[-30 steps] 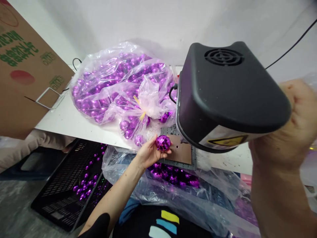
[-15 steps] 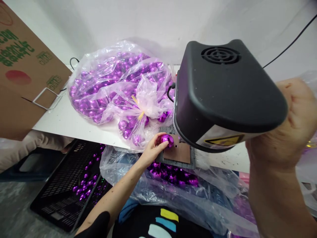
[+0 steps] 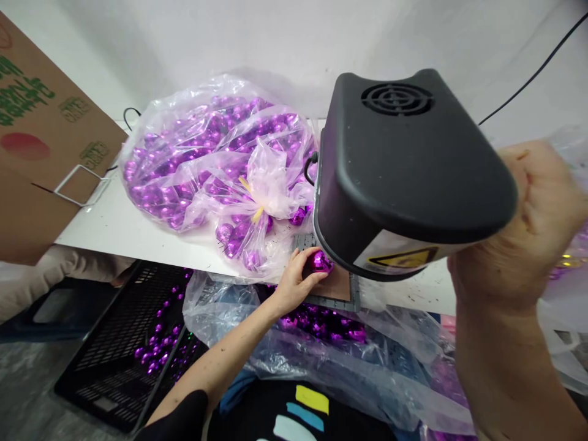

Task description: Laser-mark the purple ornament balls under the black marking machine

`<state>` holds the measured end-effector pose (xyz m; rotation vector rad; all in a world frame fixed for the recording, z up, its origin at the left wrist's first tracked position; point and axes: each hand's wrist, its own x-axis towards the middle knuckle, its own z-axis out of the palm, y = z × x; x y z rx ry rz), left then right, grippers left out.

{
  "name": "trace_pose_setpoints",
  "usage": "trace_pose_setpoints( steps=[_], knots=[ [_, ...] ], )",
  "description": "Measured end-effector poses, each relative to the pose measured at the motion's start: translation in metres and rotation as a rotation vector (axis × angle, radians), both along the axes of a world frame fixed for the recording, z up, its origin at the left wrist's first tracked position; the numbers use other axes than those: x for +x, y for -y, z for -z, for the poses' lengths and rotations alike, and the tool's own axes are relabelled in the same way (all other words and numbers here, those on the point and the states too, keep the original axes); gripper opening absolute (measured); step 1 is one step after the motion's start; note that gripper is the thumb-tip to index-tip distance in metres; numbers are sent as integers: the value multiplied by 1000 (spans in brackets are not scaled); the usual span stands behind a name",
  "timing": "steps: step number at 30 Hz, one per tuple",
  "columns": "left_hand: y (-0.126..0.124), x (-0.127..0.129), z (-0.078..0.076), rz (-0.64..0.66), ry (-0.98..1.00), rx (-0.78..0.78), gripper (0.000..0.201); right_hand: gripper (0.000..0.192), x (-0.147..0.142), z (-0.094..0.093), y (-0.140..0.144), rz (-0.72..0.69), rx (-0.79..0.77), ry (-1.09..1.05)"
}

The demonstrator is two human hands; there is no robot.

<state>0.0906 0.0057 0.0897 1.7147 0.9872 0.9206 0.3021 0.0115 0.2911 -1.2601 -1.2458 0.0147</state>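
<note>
My left hand (image 3: 297, 282) grips a shiny purple faceted ball (image 3: 321, 262) and holds it on the brown plate (image 3: 337, 286) under the black machine head (image 3: 404, 171). The ball is partly hidden by the head's lower edge. My right hand (image 3: 528, 226) is raised at the right, close to the camera, fingers curled into a fist beside the machine head; I see nothing in it.
A tied clear bag (image 3: 215, 165) full of purple balls lies on the white table (image 3: 119, 226). An open plastic bag (image 3: 321, 331) with more balls hangs below the table edge. A black crate (image 3: 119, 343) sits on the floor, a cardboard box (image 3: 41, 141) at left.
My left hand has carried the purple ball to the right, from the table edge onto the plate under the machine head. My right hand stayed raised.
</note>
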Motion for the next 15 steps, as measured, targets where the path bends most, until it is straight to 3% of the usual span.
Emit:
trace_pose_setpoints(
  steps=[6, 11, 15],
  knots=[
    [4, 3, -10, 76, -154, 185, 38, 36, 0, 0, 1, 8, -6, -16],
    [4, 11, -12, 71, -109, 76, 44, 28, -1, -1, 3, -4, -13, 28],
    [5, 16, -15, 28, -17, -27, 50, 34, 2, 1, 4, 10, -25, 101]
  ],
)
